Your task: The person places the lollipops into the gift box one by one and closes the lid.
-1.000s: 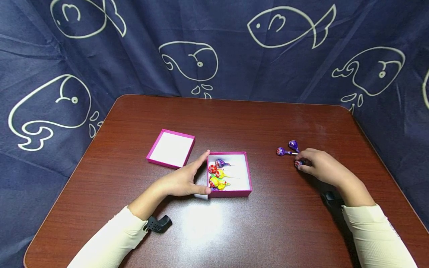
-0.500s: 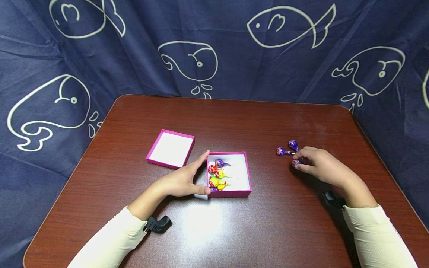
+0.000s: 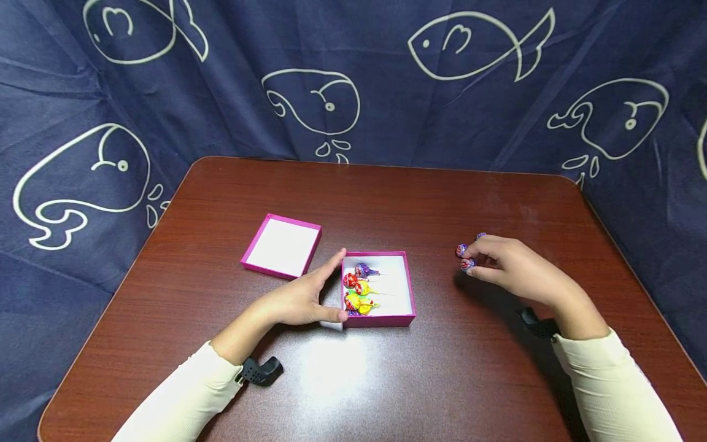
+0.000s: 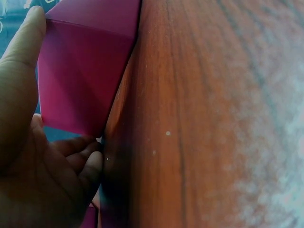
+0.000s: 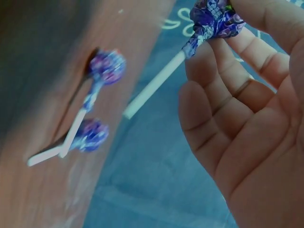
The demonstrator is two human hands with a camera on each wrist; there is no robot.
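Note:
Left of centre in the head view, my left hand (image 3: 301,299) spans the left side of an uncovered pink box (image 3: 399,282), thumb at its front corner, a finger at its back corner. Inside lie several wrapped lollipops, among them a purple lollipop (image 3: 364,269), a red lollipop (image 3: 350,280) and a yellow lollipop (image 3: 352,301). My right hand (image 3: 516,267) pinches another purple lollipop (image 5: 211,23) by its wrapped head, the white stick pointing away from the fingers. Beside that hand, two purple lollipops (image 5: 108,66) lie on the table, their sticks crossing; the head view mostly hides them.
Behind my left hand lies the pink lid (image 3: 283,245), its white inside up. Everything stands on a brown wooden table (image 3: 386,202). A dark blue curtain (image 3: 381,73) with white fish and whale drawings closes off the back and sides.
My right hand has moved left with the pinched lollipop and now covers more of the two others on the table. My left hand and the box have stayed in place.

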